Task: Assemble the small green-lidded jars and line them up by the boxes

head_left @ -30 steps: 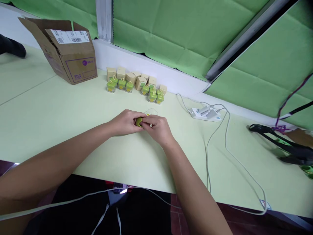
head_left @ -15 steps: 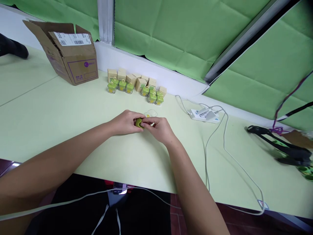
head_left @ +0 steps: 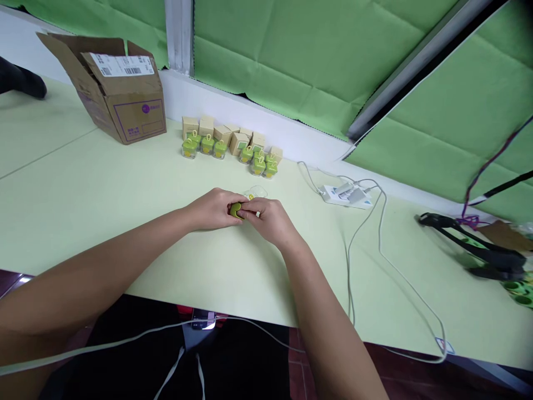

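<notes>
My left hand (head_left: 212,209) and my right hand (head_left: 268,218) meet at the middle of the pale green table (head_left: 104,205), fingers pinched together on a small round green piece (head_left: 236,209). Just behind the hands lies a small clear plastic case (head_left: 256,193) with something yellow in it. Further back, by the white ledge, stands a row of several small clear cubes with green tops (head_left: 208,145), and behind them several small tan cartons (head_left: 222,131).
An open cardboard box (head_left: 120,91) lies on its side at the back left. A white power strip (head_left: 347,195) with grey cables (head_left: 377,244) sits to the right. A black stand (head_left: 478,250) lies at the far right edge. Green fabric covers the wall.
Both hands stay pinched on the green piece; only the fingers shift slightly. The view has drifted a little.
</notes>
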The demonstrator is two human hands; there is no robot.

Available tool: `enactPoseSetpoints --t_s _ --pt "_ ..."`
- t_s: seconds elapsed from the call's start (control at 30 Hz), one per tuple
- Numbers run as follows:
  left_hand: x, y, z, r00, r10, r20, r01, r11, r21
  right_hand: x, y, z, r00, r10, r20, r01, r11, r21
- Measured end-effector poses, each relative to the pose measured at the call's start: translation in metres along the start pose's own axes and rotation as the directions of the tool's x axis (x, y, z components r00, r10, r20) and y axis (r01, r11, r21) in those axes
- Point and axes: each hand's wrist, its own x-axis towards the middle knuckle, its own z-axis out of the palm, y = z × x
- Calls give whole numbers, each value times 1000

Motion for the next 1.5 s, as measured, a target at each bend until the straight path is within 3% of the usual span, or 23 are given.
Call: enactPoseSetpoints --t_s 0.27,0.5,0.6,0.67,0.73,0.87,1.17,1.5 --pt "0 -3 2 997 3 -72 -3 1000 -9 1 3 10 985 125 -115 -111 986 123" --pt "2 2 1 982 44 -184 -50 998 -29 3 3 12 955 105 -277 -64 986 154" --pt "2 5 0 981 24 -195 -35 998 -52 5 2 13 925 177 -337 -94 964 250" --pt "1 8 -1 978 14 -210 -29 997 -70 7 2 14 902 290 -320 -154 909 388" --pt "0 10 -1 973 22 -230 -41 996 -81 8 0 12 889 395 -231 -223 815 535" --pt "-1 14 -1 976 58 -210 -79 993 -91 9 -5 7 914 406 -6 -299 683 666" --pt "0 9 1 982 62 -178 -75 995 -67 8 -4 10 927 372 54 -313 684 658" --pt "-2 12 3 972 117 -202 -122 992 -15 8 -6 9 928 373 -13 -279 718 638"
